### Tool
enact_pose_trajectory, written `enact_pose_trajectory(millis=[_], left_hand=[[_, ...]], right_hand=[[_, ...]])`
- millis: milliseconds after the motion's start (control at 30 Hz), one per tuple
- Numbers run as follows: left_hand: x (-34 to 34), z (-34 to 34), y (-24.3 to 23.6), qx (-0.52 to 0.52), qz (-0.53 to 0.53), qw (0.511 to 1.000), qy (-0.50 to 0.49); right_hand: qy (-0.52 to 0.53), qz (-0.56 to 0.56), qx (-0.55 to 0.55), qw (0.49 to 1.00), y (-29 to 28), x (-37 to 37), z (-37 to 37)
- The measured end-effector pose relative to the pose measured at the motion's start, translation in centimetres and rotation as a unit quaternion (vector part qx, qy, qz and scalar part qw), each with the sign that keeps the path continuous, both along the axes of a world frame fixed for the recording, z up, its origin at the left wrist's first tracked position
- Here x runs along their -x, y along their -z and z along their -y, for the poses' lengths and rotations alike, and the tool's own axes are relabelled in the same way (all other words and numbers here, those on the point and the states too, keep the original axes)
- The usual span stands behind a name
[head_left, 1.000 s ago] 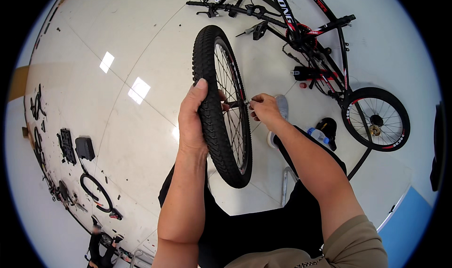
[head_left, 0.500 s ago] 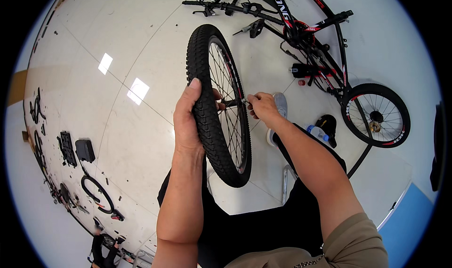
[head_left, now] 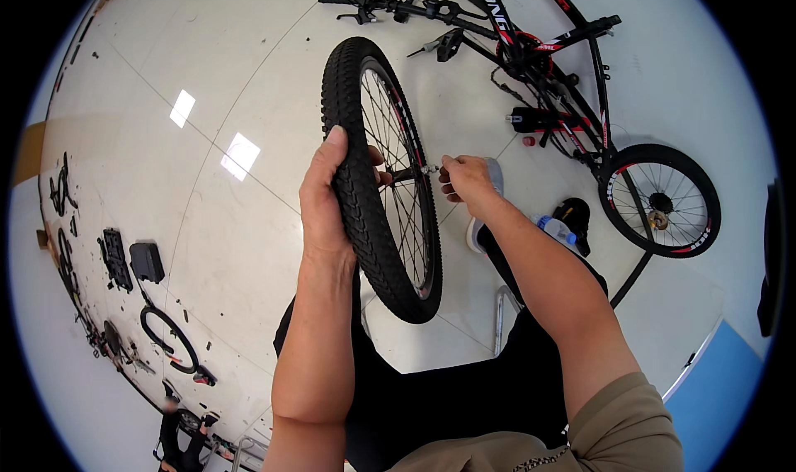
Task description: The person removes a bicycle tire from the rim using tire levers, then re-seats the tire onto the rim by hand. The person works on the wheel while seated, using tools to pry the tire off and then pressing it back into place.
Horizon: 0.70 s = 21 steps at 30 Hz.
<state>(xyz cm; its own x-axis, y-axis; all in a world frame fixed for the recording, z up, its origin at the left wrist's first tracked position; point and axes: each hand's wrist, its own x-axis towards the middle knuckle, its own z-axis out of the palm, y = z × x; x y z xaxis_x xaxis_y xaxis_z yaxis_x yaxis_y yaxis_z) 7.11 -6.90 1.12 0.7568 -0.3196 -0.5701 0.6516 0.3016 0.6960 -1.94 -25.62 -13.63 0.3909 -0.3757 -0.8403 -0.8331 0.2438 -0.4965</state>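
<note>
A bicycle wheel (head_left: 351,169) with a knobbly black tyre, thin spokes and a red-marked rim stands nearly upright in front of me. My left hand (head_left: 327,198) is closed around the tyre from the left, thumb on the tread and fingers reaching in among the spokes. The silver axle end (head_left: 429,169) sticks out of the hub on the right side. Just right of it is my right hand (head_left: 466,180), its fingers curled and pinched together, with a small gap to the axle end. Whatever the fingertips hold is too small to make out.
A black-and-red bicycle frame (head_left: 506,49) lies at the upper right, its other wheel (head_left: 661,200) attached. A water bottle (head_left: 557,229) and a black saddle (head_left: 572,223) lie by my right leg. Toolboxes (head_left: 147,262) and loose parts are at the left; another person (head_left: 184,443) is lower left.
My right hand has drawn slightly away from the axle end, to the right and upward in the picture. The wheel has shifted slightly left with my left hand.
</note>
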Motion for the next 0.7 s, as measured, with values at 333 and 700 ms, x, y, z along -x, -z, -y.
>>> enact_pose_trajectory(millis=[333,700], left_hand=[[-0.2,0.2,0.1,-0.005,-0.017,1.0,-0.005],[-0.3,-0.2,0.3,-0.002,-0.004,1.0,-0.018]], right_hand=[[-0.015,0.054,0.024,0.998,0.5,0.6,0.1],[-0.156,0.111,0.116,0.975,2.4,0.7,0.3]])
